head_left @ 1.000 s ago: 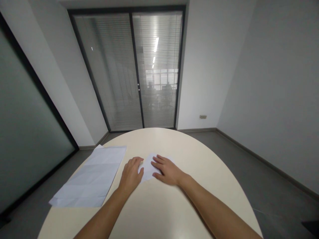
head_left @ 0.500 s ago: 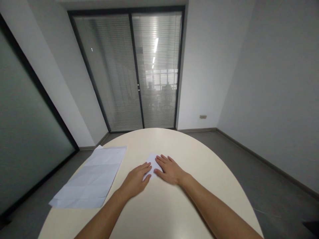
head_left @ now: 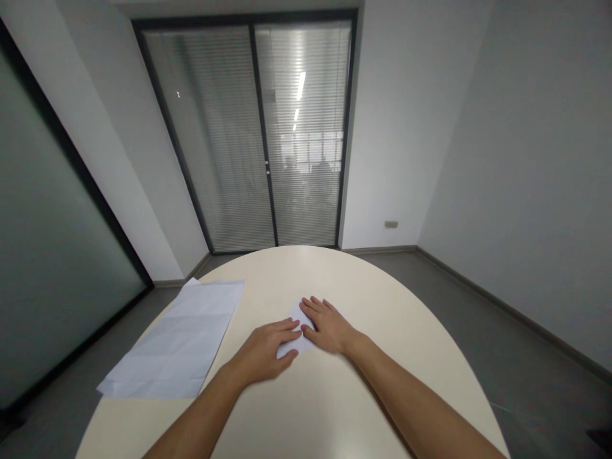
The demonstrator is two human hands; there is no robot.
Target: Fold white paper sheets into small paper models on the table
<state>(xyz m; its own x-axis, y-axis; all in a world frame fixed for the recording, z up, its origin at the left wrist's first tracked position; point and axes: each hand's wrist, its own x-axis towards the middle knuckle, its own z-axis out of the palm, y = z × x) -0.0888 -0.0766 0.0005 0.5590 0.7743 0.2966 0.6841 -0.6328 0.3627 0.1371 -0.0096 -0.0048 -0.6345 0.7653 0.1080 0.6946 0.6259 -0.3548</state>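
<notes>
A small piece of white paper lies on the table between my two hands, partly covered by them. My right hand rests flat over its right part, fingers stretched out. On the left side, my left hand touches the paper with its fingers extended and the thumb apart near the lower edge. Whether the paper is folded under the hands I cannot tell.
Larger creased white sheets lie at the left of the round cream table, reaching over its edge. Beyond the table stand glass doors with blinds and pale walls.
My left hand has shifted slightly right, closer to the right hand. The small paper has turned or slid a little, with more showing near the left thumb and right of the right hand.
</notes>
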